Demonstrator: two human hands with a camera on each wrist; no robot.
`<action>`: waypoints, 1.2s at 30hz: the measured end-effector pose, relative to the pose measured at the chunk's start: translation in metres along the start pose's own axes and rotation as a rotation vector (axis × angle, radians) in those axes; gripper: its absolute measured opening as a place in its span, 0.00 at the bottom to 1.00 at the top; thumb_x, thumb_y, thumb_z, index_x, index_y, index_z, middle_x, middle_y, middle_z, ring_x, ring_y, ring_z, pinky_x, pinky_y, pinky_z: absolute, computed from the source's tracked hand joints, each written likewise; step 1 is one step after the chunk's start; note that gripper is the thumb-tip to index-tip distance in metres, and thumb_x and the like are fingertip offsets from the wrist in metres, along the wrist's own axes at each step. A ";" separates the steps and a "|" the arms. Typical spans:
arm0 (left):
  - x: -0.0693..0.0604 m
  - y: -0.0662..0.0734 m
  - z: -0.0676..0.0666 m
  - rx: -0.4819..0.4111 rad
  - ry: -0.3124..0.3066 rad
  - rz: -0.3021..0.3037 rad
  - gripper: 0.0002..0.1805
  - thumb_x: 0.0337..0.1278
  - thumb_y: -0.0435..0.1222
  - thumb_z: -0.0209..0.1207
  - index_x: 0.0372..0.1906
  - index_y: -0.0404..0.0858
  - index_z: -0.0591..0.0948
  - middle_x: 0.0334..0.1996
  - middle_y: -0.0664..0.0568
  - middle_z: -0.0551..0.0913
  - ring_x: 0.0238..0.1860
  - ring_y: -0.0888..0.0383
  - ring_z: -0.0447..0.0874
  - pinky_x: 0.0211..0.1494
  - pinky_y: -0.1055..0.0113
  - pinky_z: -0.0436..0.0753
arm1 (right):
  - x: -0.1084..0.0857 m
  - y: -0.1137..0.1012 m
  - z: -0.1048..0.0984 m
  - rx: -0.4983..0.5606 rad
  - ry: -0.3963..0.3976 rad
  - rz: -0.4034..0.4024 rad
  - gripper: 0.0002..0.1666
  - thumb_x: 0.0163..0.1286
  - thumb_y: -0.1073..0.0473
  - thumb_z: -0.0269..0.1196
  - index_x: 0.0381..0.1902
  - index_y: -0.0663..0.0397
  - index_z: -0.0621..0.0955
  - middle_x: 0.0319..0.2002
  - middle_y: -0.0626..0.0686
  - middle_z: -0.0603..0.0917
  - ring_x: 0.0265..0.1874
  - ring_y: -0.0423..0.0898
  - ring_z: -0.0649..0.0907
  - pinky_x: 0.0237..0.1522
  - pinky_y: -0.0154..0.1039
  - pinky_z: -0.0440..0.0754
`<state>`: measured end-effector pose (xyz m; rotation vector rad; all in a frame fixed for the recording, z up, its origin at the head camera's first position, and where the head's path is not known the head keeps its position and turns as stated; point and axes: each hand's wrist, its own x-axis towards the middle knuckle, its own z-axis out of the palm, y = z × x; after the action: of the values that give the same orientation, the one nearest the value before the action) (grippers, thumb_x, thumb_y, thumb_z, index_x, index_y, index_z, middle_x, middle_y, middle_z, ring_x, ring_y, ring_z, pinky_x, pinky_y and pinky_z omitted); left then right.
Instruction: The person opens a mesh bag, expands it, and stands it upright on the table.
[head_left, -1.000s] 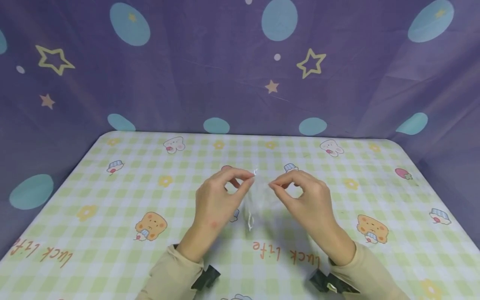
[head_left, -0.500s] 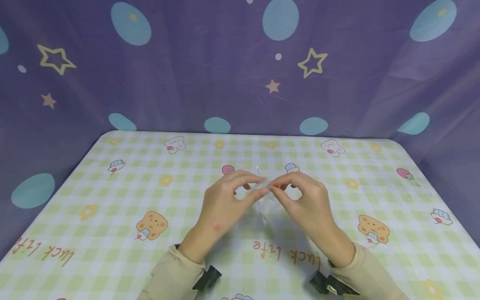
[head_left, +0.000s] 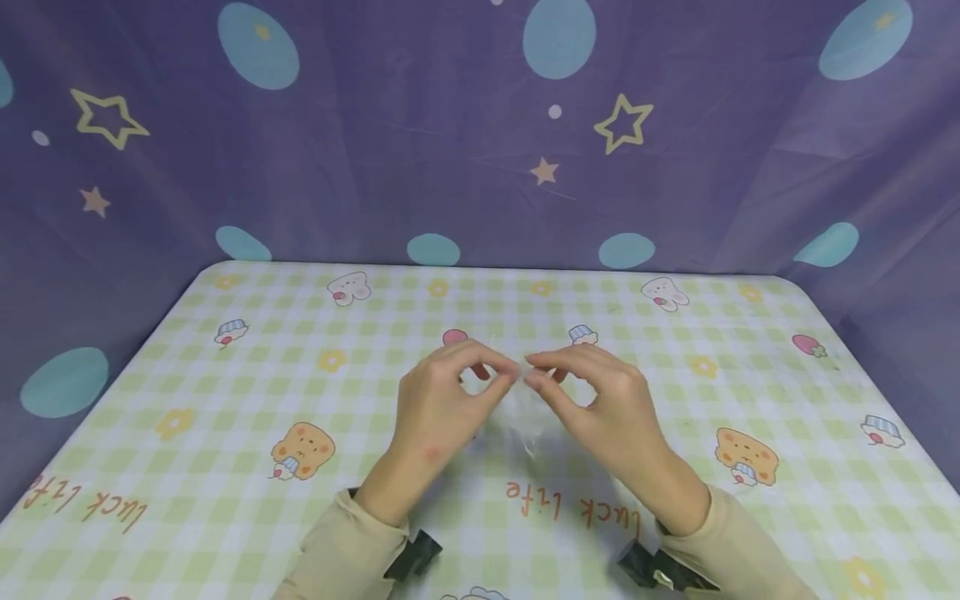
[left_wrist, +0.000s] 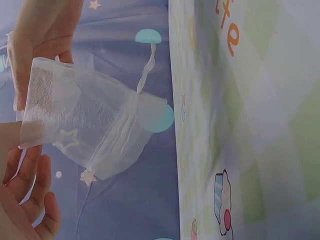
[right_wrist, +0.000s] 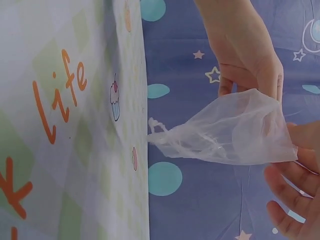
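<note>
A sheer white mesh drawstring bag (left_wrist: 85,110) hangs above the table between both hands, its plain edge up and its gathered drawstring end down. My left hand (head_left: 438,400) pinches the bag's upper edge between thumb and index finger. Just across from it, my right hand (head_left: 607,400) holds the upper edge too, thumb and index finger at a corner in the right wrist view. The fingertips of the two hands are close together. White cords (right_wrist: 200,142) run through the gathered part and trail toward the table. In the head view the bag is faint and hard to make out.
Below the hands is a table (head_left: 225,533) with a green-and-white checked cloth printed with cartoon figures and lettering. A purple curtain (head_left: 450,150) with stars and blue dots stands behind it. Dark straps (head_left: 416,557) sit at the wrists by the beige sleeves.
From farther apart, the hands have come together, the left moving right and slightly down. The left finger and thumb parted briefly and now pinch the bag. The cord end has dropped from above the left fingertips.
</note>
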<state>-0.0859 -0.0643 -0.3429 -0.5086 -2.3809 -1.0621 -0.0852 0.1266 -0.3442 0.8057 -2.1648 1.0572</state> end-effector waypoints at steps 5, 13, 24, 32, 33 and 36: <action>0.000 0.000 -0.001 0.016 0.024 0.010 0.06 0.51 0.36 0.73 0.31 0.52 0.88 0.28 0.66 0.85 0.29 0.66 0.80 0.29 0.69 0.75 | 0.000 0.000 0.001 -0.052 0.015 -0.010 0.10 0.53 0.67 0.76 0.32 0.51 0.88 0.30 0.43 0.87 0.29 0.38 0.83 0.34 0.31 0.77; 0.000 -0.001 0.001 0.064 0.047 0.028 0.08 0.49 0.35 0.73 0.33 0.52 0.89 0.29 0.65 0.86 0.28 0.66 0.80 0.26 0.70 0.73 | 0.001 0.002 0.000 -0.017 0.044 0.010 0.17 0.48 0.76 0.75 0.28 0.50 0.85 0.28 0.44 0.87 0.27 0.38 0.83 0.35 0.27 0.76; 0.000 0.001 0.000 0.050 0.024 0.091 0.06 0.53 0.45 0.72 0.37 0.52 0.90 0.35 0.65 0.88 0.33 0.67 0.82 0.31 0.69 0.77 | 0.001 0.004 -0.001 0.008 0.049 -0.008 0.15 0.50 0.76 0.74 0.31 0.52 0.86 0.29 0.43 0.87 0.27 0.38 0.81 0.33 0.30 0.76; 0.000 0.000 -0.001 0.084 0.058 0.026 0.03 0.51 0.41 0.73 0.33 0.52 0.91 0.28 0.64 0.86 0.27 0.66 0.79 0.27 0.69 0.74 | 0.000 0.004 0.000 -0.073 -0.023 0.047 0.09 0.59 0.68 0.72 0.38 0.54 0.89 0.32 0.46 0.88 0.29 0.39 0.83 0.31 0.36 0.79; 0.000 0.000 -0.001 0.083 0.061 0.025 0.04 0.51 0.40 0.73 0.33 0.53 0.91 0.27 0.64 0.86 0.27 0.67 0.78 0.26 0.69 0.74 | -0.001 0.004 0.000 -0.080 -0.033 0.059 0.09 0.59 0.68 0.72 0.38 0.54 0.89 0.32 0.45 0.88 0.29 0.38 0.83 0.31 0.36 0.80; 0.000 -0.001 -0.001 0.080 0.060 0.025 0.04 0.50 0.39 0.74 0.32 0.53 0.90 0.27 0.65 0.85 0.26 0.68 0.77 0.26 0.70 0.73 | -0.001 0.004 0.000 -0.097 -0.045 0.074 0.08 0.57 0.67 0.74 0.35 0.52 0.89 0.32 0.44 0.88 0.30 0.37 0.84 0.33 0.37 0.81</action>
<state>-0.0858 -0.0656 -0.3428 -0.4703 -2.3475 -0.9542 -0.0873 0.1289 -0.3467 0.7164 -2.2807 0.9705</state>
